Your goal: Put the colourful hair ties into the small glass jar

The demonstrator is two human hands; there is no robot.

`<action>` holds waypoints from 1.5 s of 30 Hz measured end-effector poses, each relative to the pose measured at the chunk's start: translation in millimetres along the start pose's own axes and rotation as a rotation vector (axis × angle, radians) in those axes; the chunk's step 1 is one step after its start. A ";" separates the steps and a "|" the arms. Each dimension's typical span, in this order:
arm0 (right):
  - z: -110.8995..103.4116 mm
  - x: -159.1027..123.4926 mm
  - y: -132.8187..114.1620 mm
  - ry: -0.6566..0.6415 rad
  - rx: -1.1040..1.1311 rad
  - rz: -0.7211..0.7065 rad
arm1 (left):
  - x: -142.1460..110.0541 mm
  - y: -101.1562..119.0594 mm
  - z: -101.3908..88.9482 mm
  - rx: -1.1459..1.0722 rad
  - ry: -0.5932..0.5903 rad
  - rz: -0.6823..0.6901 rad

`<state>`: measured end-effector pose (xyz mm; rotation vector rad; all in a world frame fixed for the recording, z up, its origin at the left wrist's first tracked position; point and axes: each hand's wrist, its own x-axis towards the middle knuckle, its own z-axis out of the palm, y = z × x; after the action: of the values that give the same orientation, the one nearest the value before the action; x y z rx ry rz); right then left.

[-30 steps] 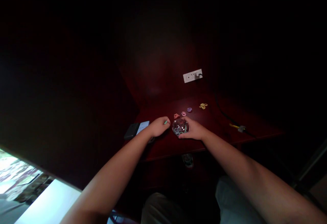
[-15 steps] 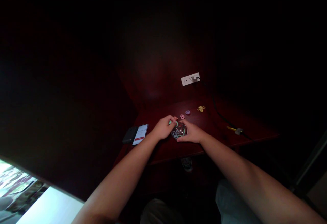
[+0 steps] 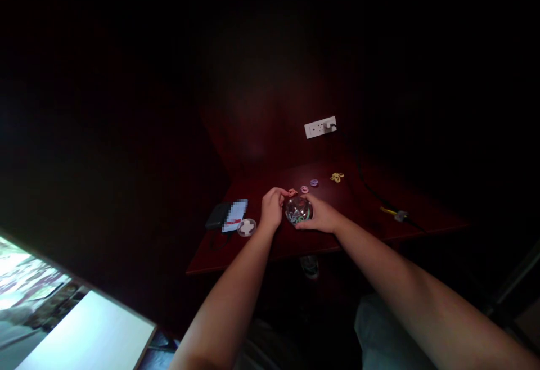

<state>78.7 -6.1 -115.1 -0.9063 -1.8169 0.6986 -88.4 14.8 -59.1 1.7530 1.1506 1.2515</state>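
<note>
While your right hand (image 3: pixel 321 216) clamps the side of the clear jar (image 3: pixel 298 211), apparently to steady it, your left hand (image 3: pixel 272 207) sits apart, fingers near the orange bands (image 3: pixel 292 193); whether it grips anything, I cannot tell. The pink (image 3: pixel 304 189), purple (image 3: pixel 314 183) and yellow bands (image 3: pixel 337 177) lie in separate piles, presumably grouped by colour.

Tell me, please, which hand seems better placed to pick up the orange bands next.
The left, I'd judge: the left hand extends a finger right beside the orange bands, with nothing visible in its grasp, while the right hand is holding the clear container.
</note>
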 end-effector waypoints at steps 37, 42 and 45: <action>-0.6 -2.1 0.7 0.064 -0.083 0.024 | -0.7 -49.5 13.5 -0.665 -0.068 -0.131; -1.2 -1.3 2.2 0.032 -0.078 0.006 | -2.0 -49.2 14.0 -0.574 0.033 -0.108; -1.3 -0.7 3.0 0.032 -0.078 0.006 | -3.0 -48.5 14.3 -0.552 0.020 -0.100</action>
<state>81.0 -4.9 -117.3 -0.9689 -1.8240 0.6169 -88.1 29.7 -107.6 1.2594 0.7893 1.3664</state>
